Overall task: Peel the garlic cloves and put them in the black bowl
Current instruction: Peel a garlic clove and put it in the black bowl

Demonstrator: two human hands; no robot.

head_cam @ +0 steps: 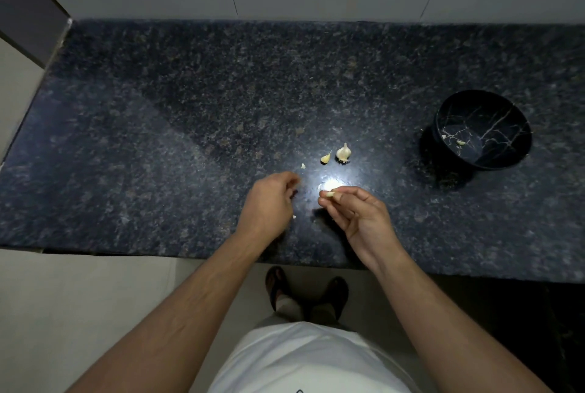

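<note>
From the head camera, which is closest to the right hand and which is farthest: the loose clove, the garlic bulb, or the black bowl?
1. Loose clove, just beyond the right hand.
2. Garlic bulb, beside it, nearly tied.
3. Black bowl, far right.

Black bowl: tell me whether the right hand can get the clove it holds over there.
Probably yes. The right hand pinches a clove, and only bare counter lies between it and the black bowl to its right.
</note>
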